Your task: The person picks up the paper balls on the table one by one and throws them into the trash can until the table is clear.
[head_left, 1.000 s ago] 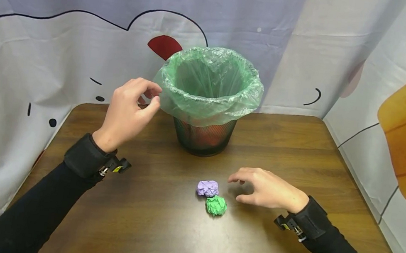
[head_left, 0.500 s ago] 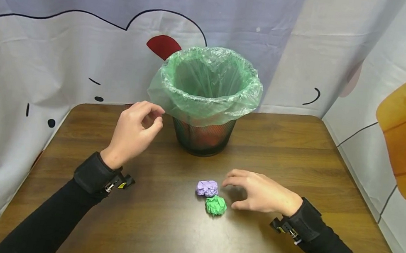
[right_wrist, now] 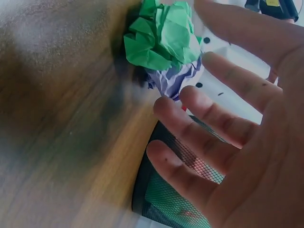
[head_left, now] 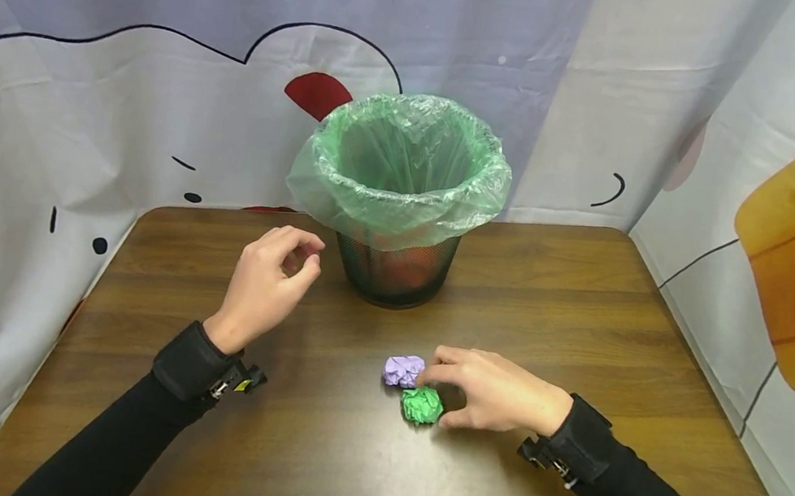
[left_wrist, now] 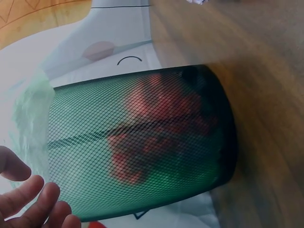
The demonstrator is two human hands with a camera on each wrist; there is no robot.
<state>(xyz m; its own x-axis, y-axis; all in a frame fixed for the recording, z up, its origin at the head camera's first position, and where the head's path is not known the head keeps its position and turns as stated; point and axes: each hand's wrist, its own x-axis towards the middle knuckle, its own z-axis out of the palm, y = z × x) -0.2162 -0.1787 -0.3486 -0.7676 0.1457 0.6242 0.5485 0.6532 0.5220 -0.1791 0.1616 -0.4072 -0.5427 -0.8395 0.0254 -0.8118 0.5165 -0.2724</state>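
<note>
On the wooden table lie a purple crumpled paper ball and a green crumpled paper ball, side by side. My right hand reaches over from the right, thumb and fingers spread around the green ball's right side without gripping it. In the right wrist view the green ball sits beyond the fingertips, with the purple ball partly behind it. My left hand hovers left of the bin, fingers loosely bent, holding nothing. Black mesh shows on the waste bin, lined with a green plastic bag.
Reddish crumpled stuff shows through the bin's mesh. The table has its back edge against a printed curtain. Another curtain panel hangs along the right side.
My right hand has moved left and toward me, up to the green paper ball. My left hand has come down and toward me, away from the bag's edge. Both balls lie still.
</note>
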